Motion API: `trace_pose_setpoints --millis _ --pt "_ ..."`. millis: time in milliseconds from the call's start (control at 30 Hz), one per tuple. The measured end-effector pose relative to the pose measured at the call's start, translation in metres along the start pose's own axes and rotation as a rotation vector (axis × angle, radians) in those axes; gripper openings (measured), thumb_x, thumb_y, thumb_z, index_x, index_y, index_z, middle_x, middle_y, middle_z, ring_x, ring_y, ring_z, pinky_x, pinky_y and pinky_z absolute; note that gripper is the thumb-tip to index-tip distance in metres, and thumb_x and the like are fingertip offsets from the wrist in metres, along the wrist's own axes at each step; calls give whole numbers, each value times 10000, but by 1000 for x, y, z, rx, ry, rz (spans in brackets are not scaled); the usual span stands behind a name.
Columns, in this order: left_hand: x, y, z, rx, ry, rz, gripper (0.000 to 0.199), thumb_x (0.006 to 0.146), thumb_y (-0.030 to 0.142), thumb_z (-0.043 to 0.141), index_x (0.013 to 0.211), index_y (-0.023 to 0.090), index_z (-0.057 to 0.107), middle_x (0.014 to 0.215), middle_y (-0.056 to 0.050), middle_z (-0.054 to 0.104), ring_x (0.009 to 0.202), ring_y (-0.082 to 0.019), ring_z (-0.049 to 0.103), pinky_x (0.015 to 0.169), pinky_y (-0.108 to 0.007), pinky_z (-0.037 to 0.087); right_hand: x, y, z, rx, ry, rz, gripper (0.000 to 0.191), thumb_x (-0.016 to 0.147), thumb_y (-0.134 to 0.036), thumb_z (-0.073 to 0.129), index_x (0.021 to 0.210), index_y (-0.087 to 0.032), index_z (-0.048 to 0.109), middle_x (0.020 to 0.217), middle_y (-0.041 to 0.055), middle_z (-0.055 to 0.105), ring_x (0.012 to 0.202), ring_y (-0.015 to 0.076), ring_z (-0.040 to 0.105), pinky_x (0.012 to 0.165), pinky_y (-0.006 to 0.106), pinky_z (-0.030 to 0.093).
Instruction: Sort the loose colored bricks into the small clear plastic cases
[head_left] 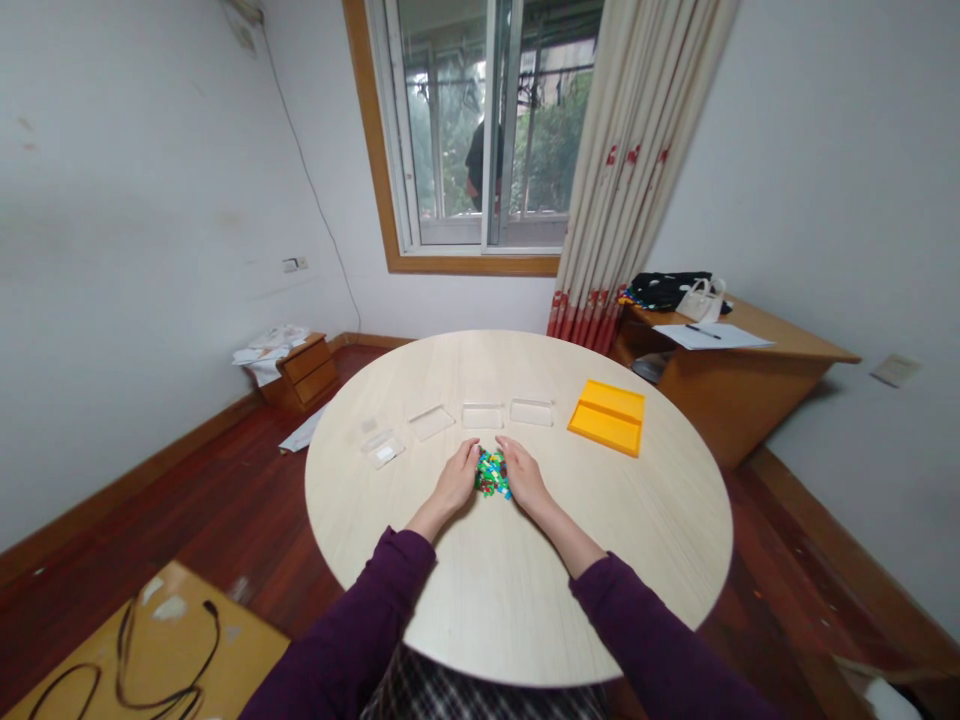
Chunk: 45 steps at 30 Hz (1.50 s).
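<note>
A small heap of colourful little pieces [493, 474], mostly green and blue with some red, yellow and white, lies on the round pale table [525, 590]. They look like tiny plastic bricks, but are too small to be sure of. My left hand [456, 478] rests on the left edge of the heap, fingers stretched forward and slightly curved. Opposite it, my right hand [523, 474] curves along the right edge in the same way. Between them the two hands cup the heap without gripping it; their inner fingers are partly hidden.
Beyond the hands stand several clear plastic boxes, including one box [482, 416] straight ahead and another box [383, 449] at left. A yellow hinged tray [607, 418] lies open at right. Past the table are a wooden desk [780, 345] and a small cabinet [309, 372].
</note>
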<state>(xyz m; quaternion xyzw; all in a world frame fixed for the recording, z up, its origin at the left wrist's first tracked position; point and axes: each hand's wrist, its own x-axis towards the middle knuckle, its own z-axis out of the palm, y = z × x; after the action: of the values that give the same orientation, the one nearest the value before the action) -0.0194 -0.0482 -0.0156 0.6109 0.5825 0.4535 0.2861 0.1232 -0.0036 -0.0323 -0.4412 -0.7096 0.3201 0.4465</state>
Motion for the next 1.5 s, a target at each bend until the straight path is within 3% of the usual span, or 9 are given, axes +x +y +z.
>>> trace_pose_setpoints --millis 233,433,667,800,967,1100,1300,1400,1500 --pt "-14 5 17 -74 104 15 372 955 366 300 1107 150 562 1162 -132 626 1109 -186 577 1002 -358 417 -17 -1 9 -10 47 17 647 916 -574 248 1169 -131 647 1244 165 622 1196 247 556 1087 457 362" --pt "-7 -5 4 -33 333 10 338 943 337 311 1067 153 566 1132 -131 615 1108 -194 572 984 -363 433 -13 2 6 -37 75 4 605 935 -524 230 1222 -162 620 1281 142 600 1225 238 531 1086 453 363" --pt "26 -5 -8 -10 125 23 361 934 357 367 1198 161 518 1211 -133 620 1122 -208 591 1000 -388 414 12 -9 8 -134 -90 -18 565 957 -483 228 1099 -161 670 1148 136 680 1140 264 593 1060 486 360" --pt "25 2 -8 35 -15 63 418 928 393 382 1274 176 472 1087 -102 677 1042 -202 627 971 -369 433 11 -20 8 -164 -200 -69 500 973 -440 248 1096 -190 664 1130 102 692 1122 240 604 1110 479 278" --pt "8 5 -9 -6 -95 76 456 930 415 358 1306 168 432 1092 -113 685 1036 -211 632 974 -385 434 1 -26 2 -128 -300 -103 523 980 -434 222 1137 -186 655 1120 102 698 1072 213 631 978 387 454" --pt "-6 11 -17 41 -113 74 519 939 445 310 1335 123 405 1294 -167 579 1209 -215 544 1049 -395 385 -7 -32 -12 -156 -296 -150 551 981 -442 197 1243 -180 605 1255 111 633 1198 220 564 1038 445 415" --pt "-71 23 -52 703 -24 140 691 938 486 270 1450 22 237 1536 -210 222 1445 -283 147 1167 -513 125 -59 -38 -67 -693 -149 -313 624 958 -473 290 1491 -149 256 1542 117 250 1447 253 161 1170 525 161" --pt "-104 19 -58 941 -54 121 750 919 545 287 1446 12 264 1531 -219 209 1439 -318 142 1157 -544 125 -92 -33 -85 -882 -162 -291 714 933 -524 327 1510 -134 165 1555 128 199 1453 287 106 1162 550 146" --pt "-118 11 -53 1039 -127 75 775 905 580 297 1436 16 308 1517 -225 236 1428 -333 184 1148 -553 145 -110 -27 -86 -946 -260 -201 755 911 -589 320 1492 -113 241 1540 144 239 1442 313 151 1152 553 178"
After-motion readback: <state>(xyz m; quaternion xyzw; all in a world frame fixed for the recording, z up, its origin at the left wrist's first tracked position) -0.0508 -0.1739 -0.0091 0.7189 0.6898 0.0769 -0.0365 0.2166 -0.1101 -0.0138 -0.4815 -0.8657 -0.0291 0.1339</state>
